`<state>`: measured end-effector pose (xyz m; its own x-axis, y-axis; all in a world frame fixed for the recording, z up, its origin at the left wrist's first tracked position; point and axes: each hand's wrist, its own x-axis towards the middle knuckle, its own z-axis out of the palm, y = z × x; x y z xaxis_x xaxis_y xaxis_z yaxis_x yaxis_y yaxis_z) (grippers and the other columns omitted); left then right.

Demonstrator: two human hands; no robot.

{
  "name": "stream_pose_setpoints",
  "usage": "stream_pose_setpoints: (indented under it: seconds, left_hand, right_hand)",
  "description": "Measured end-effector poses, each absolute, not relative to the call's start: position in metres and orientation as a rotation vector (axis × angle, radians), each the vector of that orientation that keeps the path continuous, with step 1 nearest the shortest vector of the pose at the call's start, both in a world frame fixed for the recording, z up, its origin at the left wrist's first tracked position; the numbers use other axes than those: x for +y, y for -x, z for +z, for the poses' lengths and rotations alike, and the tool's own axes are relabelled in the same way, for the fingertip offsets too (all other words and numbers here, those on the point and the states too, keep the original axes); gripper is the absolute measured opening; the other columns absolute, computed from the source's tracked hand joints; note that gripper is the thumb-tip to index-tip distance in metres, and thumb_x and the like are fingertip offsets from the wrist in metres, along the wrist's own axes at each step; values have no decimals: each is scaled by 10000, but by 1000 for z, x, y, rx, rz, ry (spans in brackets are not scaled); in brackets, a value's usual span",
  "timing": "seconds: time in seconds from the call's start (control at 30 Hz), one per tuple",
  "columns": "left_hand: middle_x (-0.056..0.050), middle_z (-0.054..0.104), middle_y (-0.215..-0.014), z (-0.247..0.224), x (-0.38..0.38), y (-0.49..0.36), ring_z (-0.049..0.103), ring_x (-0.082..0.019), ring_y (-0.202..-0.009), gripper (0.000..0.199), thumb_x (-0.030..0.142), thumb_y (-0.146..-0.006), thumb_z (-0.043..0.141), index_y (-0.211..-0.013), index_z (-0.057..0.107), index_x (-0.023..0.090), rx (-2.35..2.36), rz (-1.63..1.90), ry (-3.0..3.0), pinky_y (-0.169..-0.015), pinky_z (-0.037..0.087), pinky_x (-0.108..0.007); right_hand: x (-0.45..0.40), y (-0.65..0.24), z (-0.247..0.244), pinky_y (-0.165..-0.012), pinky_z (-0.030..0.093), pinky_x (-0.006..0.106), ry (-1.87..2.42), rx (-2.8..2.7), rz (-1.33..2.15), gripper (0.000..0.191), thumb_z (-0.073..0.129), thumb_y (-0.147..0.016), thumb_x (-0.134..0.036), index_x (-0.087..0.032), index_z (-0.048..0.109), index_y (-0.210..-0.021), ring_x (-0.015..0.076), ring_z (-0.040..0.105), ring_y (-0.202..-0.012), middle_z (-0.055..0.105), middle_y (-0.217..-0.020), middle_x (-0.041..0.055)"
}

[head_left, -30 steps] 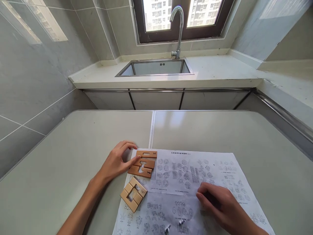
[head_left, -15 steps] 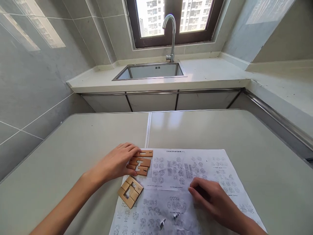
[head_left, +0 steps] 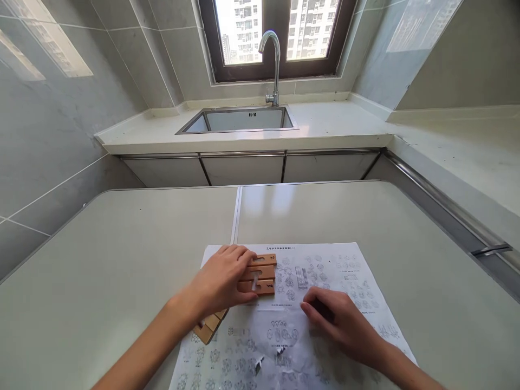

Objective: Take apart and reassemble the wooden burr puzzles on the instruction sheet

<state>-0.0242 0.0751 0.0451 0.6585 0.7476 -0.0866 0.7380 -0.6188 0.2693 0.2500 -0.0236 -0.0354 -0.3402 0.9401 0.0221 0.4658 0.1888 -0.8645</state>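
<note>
Three reddish-brown wooden pieces [head_left: 266, 272] with slots and numbers lie side by side on the printed sheet [head_left: 325, 271]. My left hand [head_left: 229, 277] is closed round their left ends, thumb at the near piece and fingers at the far one. Under my left wrist, lighter wooden pieces [head_left: 211, 326] rest at an angle on the sheet, partly hidden. My right hand [head_left: 335, 319] rests over the right part of the sheet, thumb and forefinger close together in a loose curl; whether anything is between them is too small to tell.
The sheet has two small torn spots near its lower middle. It lies on a pale table [head_left: 170, 227] with a seam strip. Beyond stand a counter [head_left: 325, 116] with a sink [head_left: 239, 119], a curved faucet [head_left: 277, 65] and a window. Tiled walls flank the table.
My left hand has moved right along with the brown pieces, which now lie more evenly together. My left arm now covers part of the lighter pieces. The whole view has shifted slightly.
</note>
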Motion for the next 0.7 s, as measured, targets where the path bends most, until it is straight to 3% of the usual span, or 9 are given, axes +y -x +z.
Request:
stream_pose_setpoints:
  seconds: [0.17, 0.27, 0.33, 0.47, 0.7]
  left_hand:
    - [-95, 695, -1233, 26, 54, -8, 645, -323, -1067, 587, 400, -704, 950, -1141, 604, 215, 1139, 188, -2586, -925, 537, -467]
    - [-89, 692, -1228, 15, 50, -15, 636, -315, -1095, 511, 398, -821, 875, -1200, 585, 216, 1144, 286, -2511, -931, 537, -466]
    - [-91, 689, -1203, 7, 50, -17, 635, -306, -1079, 378, 348, -924, 774, -1218, 583, 206, 1215, 334, -2471, -927, 536, -470]
    - [-98, 666, -1160, -5, 45, -22, 626, -297, -1014, 205, 248, -999, 641, -1190, 603, 185, 1318, 396, -2471, -900, 535, -476]
    - [-91, 644, -1053, -19, 28, -30, 621, -288, -967, 87, 240, -1014, 594, -1067, 615, 173, 1398, 512, -2392, -850, 531, -450]
  right_hand:
    - [-24, -250, -36, -547, 383, 266, 1289, -1859, 979, 288, 488, -1087, -371, -236, 545, -839, 139, 450, -567, 522, -670, -41]
    - [-23, -250, -37, -591, 458, 274, 1257, -1860, 829, 166, 516, -1069, -277, -242, 555, -911, 151, 535, -633, 588, -788, -12]
    - [-22, -249, -38, -708, 538, 304, 1214, -1886, 716, 60, 541, -1044, -211, -247, 579, -1014, 186, 629, -799, 634, -959, 34]
    - [-21, -246, -41, -900, 593, 389, 1154, -1966, 576, 201, 605, -1000, -146, -252, 597, -1172, 252, 648, -1062, 622, -1149, 93]
    - [-19, -250, -41, -910, 604, 440, 1096, -2086, 556, 337, 695, -926, -93, -254, 595, -1206, 282, 623, -1095, 636, -1169, 104]
